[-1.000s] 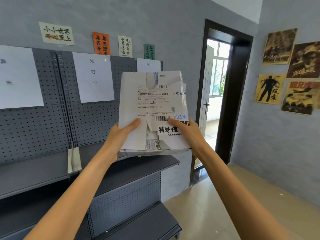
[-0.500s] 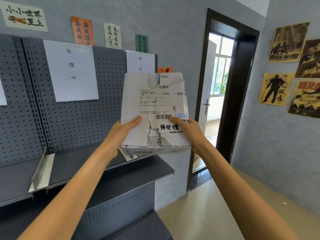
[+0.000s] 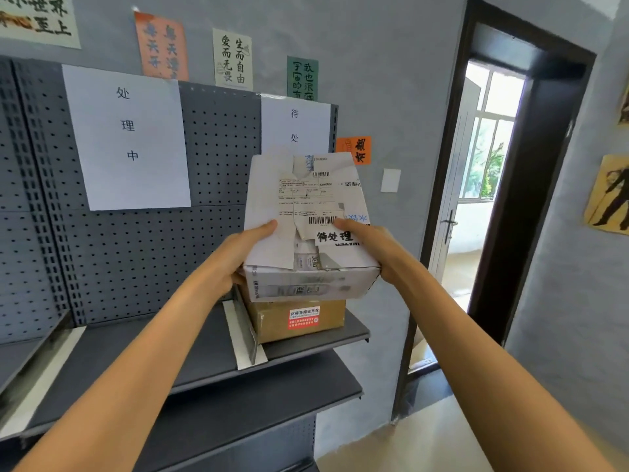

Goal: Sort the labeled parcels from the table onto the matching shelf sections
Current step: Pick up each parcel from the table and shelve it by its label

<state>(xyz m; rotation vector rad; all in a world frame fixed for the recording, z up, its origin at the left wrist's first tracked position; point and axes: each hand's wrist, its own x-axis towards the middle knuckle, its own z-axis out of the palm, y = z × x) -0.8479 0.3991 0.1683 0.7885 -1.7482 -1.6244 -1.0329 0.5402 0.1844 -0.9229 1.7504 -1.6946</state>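
I have the white parcel up in both hands in front of the grey shelf unit, directly above the brown box that sits in the rightmost section of the upper shelf; whether the parcel's underside touches that box I cannot tell. My left hand grips its left near corner, thumb lying on the top face; my right hand grips the right side, thumb on top beside the tag. The parcel's long axis runs away from me toward the pegboard back panel, its top face tilted up to the camera; the short near end faces me. On top, a shipping label with barcodes, its fine print too small to read; near my right thumb a white tag reads 待处理. The brown box carries a red and white sticker, its text too small to read. Behind the parcel, the sign over that section shows 待 处, its lower part hidden; left of the parcel, a larger sheet reads 处理中. A metal divider stands just left of the brown box.
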